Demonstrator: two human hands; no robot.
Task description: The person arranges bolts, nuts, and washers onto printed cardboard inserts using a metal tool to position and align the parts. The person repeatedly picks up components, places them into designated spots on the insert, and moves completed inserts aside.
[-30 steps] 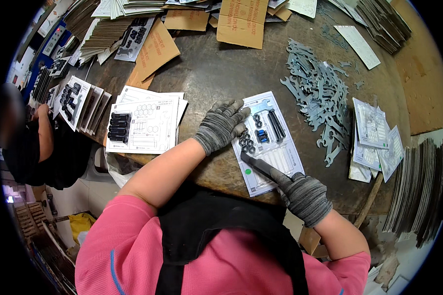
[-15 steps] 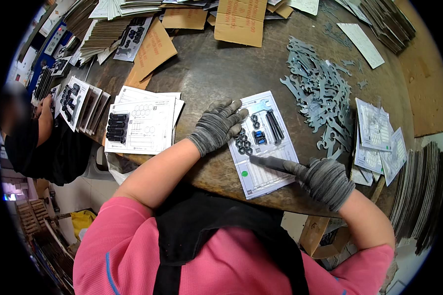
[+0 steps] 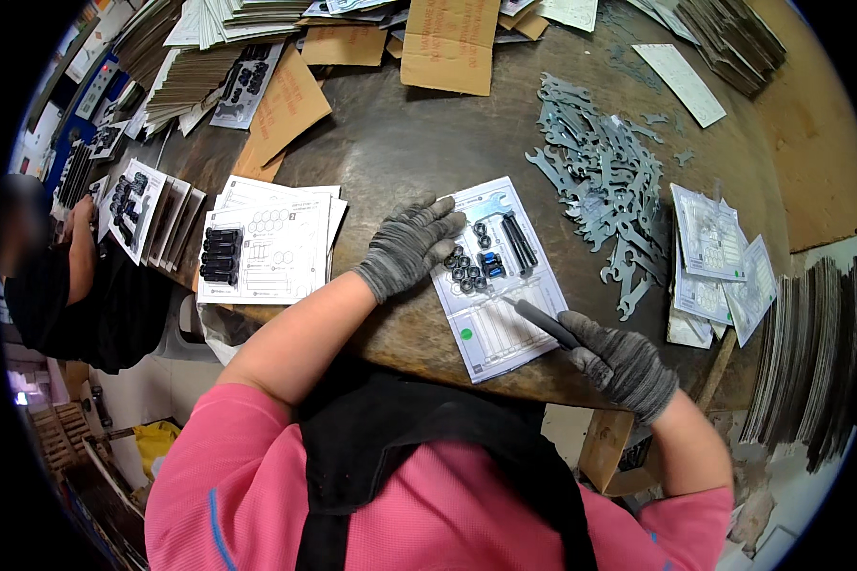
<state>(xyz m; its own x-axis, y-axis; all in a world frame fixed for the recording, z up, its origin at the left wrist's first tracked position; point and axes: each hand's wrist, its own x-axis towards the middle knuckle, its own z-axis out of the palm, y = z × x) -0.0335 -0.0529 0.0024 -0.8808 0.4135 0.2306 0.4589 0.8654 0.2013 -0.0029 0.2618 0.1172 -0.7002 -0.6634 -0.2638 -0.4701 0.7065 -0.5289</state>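
A printed card [image 3: 509, 360] lies at the table's front edge, seemingly under clear film. On it are a silver open-end wrench [image 3: 493, 205], long black bolts [image 3: 520, 246], several black nuts [image 3: 468, 270] and a small part with blue on it [image 3: 490, 264]. My left hand [image 3: 411, 247], in a grey knit glove, rests flat at the card's left edge, fingers stretched toward the nuts. Over the card's lower right, my gloved right hand [image 3: 628, 366] is closed round a dark-handled tool [image 3: 546, 324] with a thin pale tip. Its tip points at the card's middle, below the nuts.
A pile of loose wrenches [image 3: 605, 186] spreads to the right. Beyond it stands a stack of film-covered cards [image 3: 709, 243]. Printed cards with black bolts [image 3: 271, 249] lie at left. Brown cardboard pieces [image 3: 448, 48] line the back. Another person [image 3: 86, 285] sits at far left.
My right hand has drawn the tool slightly back, its tip moving right, away from the nuts. My left hand still lies on the card's left edge. The whole view has shifted a little.
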